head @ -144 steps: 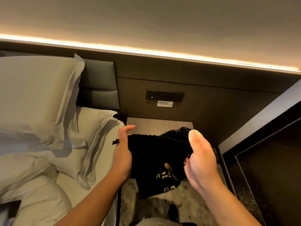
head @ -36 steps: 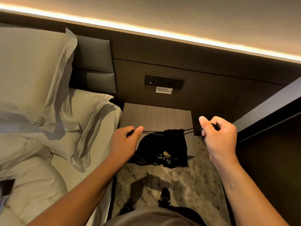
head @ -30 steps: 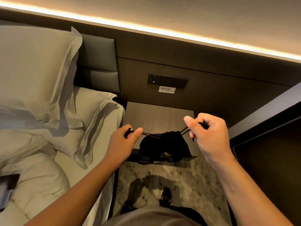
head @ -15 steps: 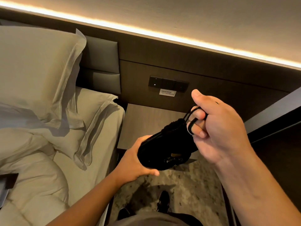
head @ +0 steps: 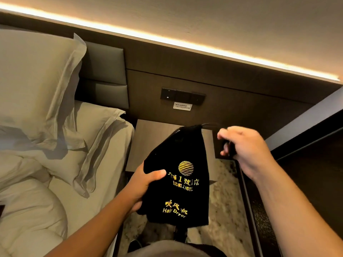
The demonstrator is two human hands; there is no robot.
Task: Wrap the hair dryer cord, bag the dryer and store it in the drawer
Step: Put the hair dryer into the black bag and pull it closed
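Note:
A black drawstring bag (head: 178,175) with gold lettering reading "Hair Dryer" hangs upright in front of me, its neck cinched at the top. The dryer itself is hidden inside. My left hand (head: 146,184) grips the bag's left side, thumb across the front. My right hand (head: 243,147) is to the right of the bag's neck, blurred, fingers curled around the black drawstring (head: 209,125). Behind the bag stands the wooden nightstand (head: 148,138); no drawer shows in this view.
A bed with white pillows (head: 37,86) and a duvet fills the left. A dark headboard wall carries a switch panel (head: 182,95). A dark cabinet (head: 306,164) stands on the right. Patterned carpet (head: 222,216) lies below, with my shoe (head: 181,235) on it.
I pulled the drawstrings apart to close the bag, then my left hand took the bag's body and lifted it upright facing me. My right hand kept the cord and moved right.

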